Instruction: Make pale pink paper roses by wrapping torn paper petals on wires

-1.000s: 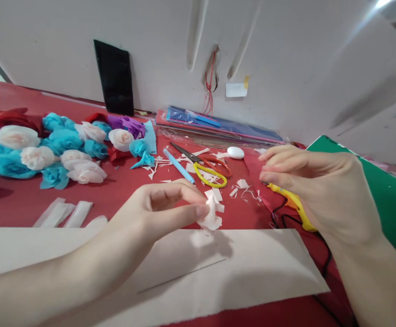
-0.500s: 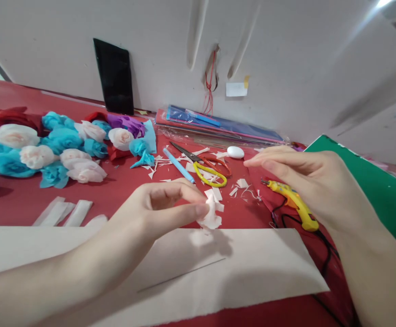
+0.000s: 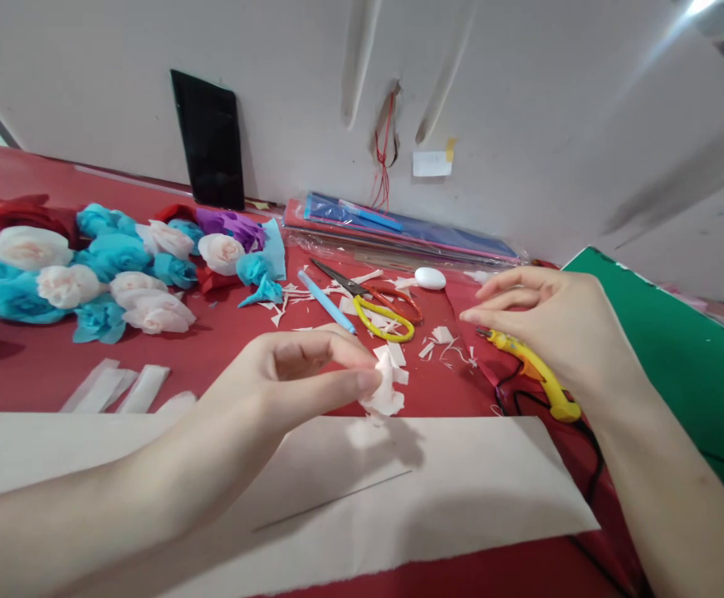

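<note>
A small pale pink paper flower piece [image 3: 388, 386] is pinched between the thumb and fingers of my left hand [image 3: 312, 378], above the upper edge of a cream paper sheet [image 3: 474, 473]. My right hand [image 3: 542, 320] hovers at the right with its fingertips apart and nothing visible between them. Close below it lies a yellow glue gun [image 3: 540, 374] with a black cord. A thin dark rod [image 3: 334, 502] rests on the cream sheet. Yellow-and-red-handled scissors [image 3: 384, 320] lie among paper scraps behind my left hand.
Blue, pink, red and purple paper flowers [image 3: 119, 257] fill the left. Pale strips [image 3: 144, 389] lie before them. A blue pen [image 3: 326, 301], a white oval object [image 3: 430, 278] and wrapped sheets [image 3: 412, 228] sit farther back. A green board [image 3: 667, 357] stands right.
My right hand has shifted slightly, its thumb and fingers now farther apart. My left hand and the pink flower piece have stayed almost still.
</note>
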`<state>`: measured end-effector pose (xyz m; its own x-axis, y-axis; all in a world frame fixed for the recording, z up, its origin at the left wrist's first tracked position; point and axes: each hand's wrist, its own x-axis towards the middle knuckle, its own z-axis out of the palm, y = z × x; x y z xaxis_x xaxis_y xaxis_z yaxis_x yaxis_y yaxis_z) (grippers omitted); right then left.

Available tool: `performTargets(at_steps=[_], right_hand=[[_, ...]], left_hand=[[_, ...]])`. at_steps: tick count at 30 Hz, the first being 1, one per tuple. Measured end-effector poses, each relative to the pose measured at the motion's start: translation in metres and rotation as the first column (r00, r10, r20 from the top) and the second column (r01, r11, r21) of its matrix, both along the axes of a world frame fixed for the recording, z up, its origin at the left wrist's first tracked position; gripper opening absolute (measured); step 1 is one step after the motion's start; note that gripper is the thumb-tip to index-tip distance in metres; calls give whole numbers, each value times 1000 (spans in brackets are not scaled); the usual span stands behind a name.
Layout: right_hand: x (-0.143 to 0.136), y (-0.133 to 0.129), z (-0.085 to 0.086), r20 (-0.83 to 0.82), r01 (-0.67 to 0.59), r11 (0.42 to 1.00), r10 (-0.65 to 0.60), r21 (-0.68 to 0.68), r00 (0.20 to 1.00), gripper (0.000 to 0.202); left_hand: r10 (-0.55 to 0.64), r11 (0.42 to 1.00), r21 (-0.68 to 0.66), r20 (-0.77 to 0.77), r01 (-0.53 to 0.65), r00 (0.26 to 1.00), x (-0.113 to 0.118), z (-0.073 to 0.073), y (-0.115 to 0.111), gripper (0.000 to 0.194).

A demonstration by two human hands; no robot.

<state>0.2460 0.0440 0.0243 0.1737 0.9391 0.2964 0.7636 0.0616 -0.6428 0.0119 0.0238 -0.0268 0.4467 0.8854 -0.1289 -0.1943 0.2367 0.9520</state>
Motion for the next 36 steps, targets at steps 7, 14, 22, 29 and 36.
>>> performTargets(at_steps=[7,14,22,29,36], right_hand=[[10,11,-6,192,-3,985,37,-174,981,18],[12,16,-14,234,-34,973,89,-227,968,21],[10,15,-13,257,-93,974,145,-206,956,19],[4,11,-14,215,-105,983,137,-154,967,13],[-8,2,-6,-202,-347,894,299,-283,933,37]], left_hand=[[35,999,0,-70,-35,997,-2,-4,2,16],[26,1000,-8,-51,-27,998,-2,-5,3,17],[-1,1000,-29,0,1,1000,-2,-5,2,15],[6,1000,-18,-8,-6,1000,-2,-7,3,14],[4,1000,-20,20,-3,1000,-3,-6,2,15]])
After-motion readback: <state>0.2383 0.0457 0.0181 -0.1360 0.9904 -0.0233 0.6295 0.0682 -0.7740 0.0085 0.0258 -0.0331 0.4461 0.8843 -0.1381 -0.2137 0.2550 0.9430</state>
